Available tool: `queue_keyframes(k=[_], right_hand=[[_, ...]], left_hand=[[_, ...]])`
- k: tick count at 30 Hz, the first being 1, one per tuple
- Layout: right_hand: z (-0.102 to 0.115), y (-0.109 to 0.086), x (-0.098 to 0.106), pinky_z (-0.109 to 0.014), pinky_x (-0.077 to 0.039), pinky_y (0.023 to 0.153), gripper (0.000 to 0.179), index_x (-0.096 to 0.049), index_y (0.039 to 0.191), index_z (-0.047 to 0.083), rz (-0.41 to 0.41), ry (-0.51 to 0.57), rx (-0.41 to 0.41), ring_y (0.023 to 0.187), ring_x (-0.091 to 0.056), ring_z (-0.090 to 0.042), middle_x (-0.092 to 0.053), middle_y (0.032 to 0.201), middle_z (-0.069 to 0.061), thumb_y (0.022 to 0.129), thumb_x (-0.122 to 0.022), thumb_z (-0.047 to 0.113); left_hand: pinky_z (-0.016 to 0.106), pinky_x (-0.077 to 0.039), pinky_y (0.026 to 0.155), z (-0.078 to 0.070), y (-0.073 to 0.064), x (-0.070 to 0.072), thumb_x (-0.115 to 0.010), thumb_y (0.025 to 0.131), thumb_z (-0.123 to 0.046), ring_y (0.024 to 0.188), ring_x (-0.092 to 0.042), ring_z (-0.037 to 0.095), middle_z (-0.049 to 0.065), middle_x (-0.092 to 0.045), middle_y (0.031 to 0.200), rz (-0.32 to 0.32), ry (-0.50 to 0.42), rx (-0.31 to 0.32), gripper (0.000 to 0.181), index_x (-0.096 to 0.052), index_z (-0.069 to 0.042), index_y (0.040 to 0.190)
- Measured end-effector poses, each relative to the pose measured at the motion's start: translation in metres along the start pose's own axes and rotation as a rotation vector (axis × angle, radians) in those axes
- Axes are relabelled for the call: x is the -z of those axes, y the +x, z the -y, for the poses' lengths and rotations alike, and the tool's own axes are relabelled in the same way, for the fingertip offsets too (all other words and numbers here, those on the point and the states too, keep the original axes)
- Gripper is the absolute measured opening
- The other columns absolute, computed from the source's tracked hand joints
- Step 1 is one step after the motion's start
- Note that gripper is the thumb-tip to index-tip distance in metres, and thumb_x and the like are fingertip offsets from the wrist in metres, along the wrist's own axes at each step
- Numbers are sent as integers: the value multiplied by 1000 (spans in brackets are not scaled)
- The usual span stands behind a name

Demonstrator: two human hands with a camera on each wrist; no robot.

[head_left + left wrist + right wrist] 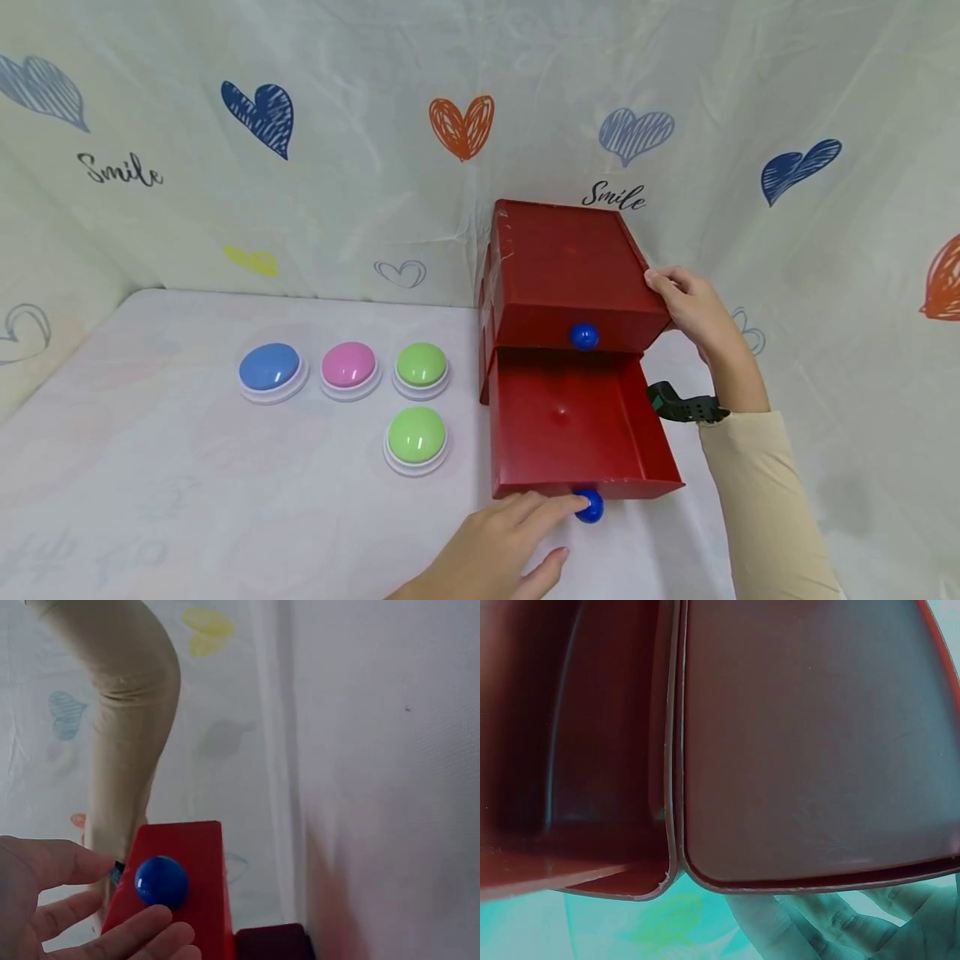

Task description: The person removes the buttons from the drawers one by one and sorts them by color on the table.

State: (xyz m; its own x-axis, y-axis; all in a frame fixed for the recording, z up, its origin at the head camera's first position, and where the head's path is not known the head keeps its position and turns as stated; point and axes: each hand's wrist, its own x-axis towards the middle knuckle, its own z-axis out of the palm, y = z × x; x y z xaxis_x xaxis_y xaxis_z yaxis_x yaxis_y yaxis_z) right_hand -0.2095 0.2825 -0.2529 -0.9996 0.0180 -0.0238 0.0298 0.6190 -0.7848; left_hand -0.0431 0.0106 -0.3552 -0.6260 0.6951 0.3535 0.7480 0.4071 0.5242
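A red two-drawer cabinet (570,246) stands against the cloth backdrop. Its lower drawer (558,417) is pulled out, with nothing visible inside; the upper drawer (532,327) is in. Each drawer front carries a round blue knob. With loosely extended fingers, my left hand (498,542) touches the lower drawer's knob (590,506); in the left wrist view, thumb and fingers are spread around that knob (161,882). My right hand (693,308) rests against the cabinet's right side at the top edge. Several of its fingers (840,922) show beside the wall in the right wrist view.
Left of the cabinet, push buttons stand on the white table (225,500): a blue one (270,367), a pink one (348,365), and two green ones, one behind (422,365) the other (417,435). A heart-print cloth (360,167) hangs behind them.
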Motion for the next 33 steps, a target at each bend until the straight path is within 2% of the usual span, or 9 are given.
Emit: queue_keyframes(k=[7, 10, 16, 21, 23, 28, 33], right_hand=[[1, -1, 0, -20, -52, 69, 60, -39, 133, 1, -2, -3, -8, 75, -59, -6, -50, 116, -19, 97, -34, 48], [0, 0, 0, -19, -51, 69, 60, -39, 134, 1, 6, -1, -14, 75, -59, -5, -50, 116, -18, 97, -34, 47], [-1, 2, 1, -19, -51, 68, 58, -38, 135, 1, 13, 5, -24, 74, -58, -3, -50, 116, -17, 97, -33, 46], [-1, 0, 1, -18, -51, 68, 59, -38, 134, 1, 15, 7, -18, 74, -58, -3, -50, 114, -16, 97, -33, 46], [-1, -1, 2, -18, -51, 67, 59, -39, 134, 1, 14, 8, -13, 74, -58, -4, -50, 113, -16, 97, -33, 46], [-1, -1, 2, -18, -51, 67, 59, -39, 133, 0, 15, 4, -4, 74, -59, -4, -50, 114, -18, 97, -33, 46], [-1, 1, 2, -17, -51, 67, 58, -38, 133, -1, 23, 8, 8, 74, -58, -4, -49, 117, -20, 98, -33, 45]], left_hand=[[14, -51, 77, 4, 11, -12, -60, 90, -24, 93, -58, 2, -5, -61, 112, 148, -67, 102, 50, -40, -23, 136], [14, -51, 78, 3, 14, -16, -62, 89, -22, 93, -59, 2, -5, -61, 112, 163, -85, 117, 52, -39, -23, 136], [14, -51, 80, 2, 19, -20, -63, 88, -17, 90, -61, 1, -5, -63, 108, 133, -86, 107, 48, -41, -20, 131], [11, -49, 79, 3, 22, -25, -62, 88, -13, 80, -58, -2, -4, -64, 99, 45, -48, 40, 39, -45, -17, 123], [11, -49, 79, 4, 22, -26, -62, 89, -13, 78, -58, -4, -5, -65, 98, 32, -56, 34, 37, -45, -17, 122], [15, -49, 84, 4, 25, -25, -60, 90, -15, 85, -59, -4, -8, -64, 103, 59, -91, 85, 36, -45, -21, 122], [17, -50, 85, 4, 28, -25, -60, 91, -17, 84, -59, -5, -10, -64, 102, 55, -74, 109, 35, -45, -22, 122]])
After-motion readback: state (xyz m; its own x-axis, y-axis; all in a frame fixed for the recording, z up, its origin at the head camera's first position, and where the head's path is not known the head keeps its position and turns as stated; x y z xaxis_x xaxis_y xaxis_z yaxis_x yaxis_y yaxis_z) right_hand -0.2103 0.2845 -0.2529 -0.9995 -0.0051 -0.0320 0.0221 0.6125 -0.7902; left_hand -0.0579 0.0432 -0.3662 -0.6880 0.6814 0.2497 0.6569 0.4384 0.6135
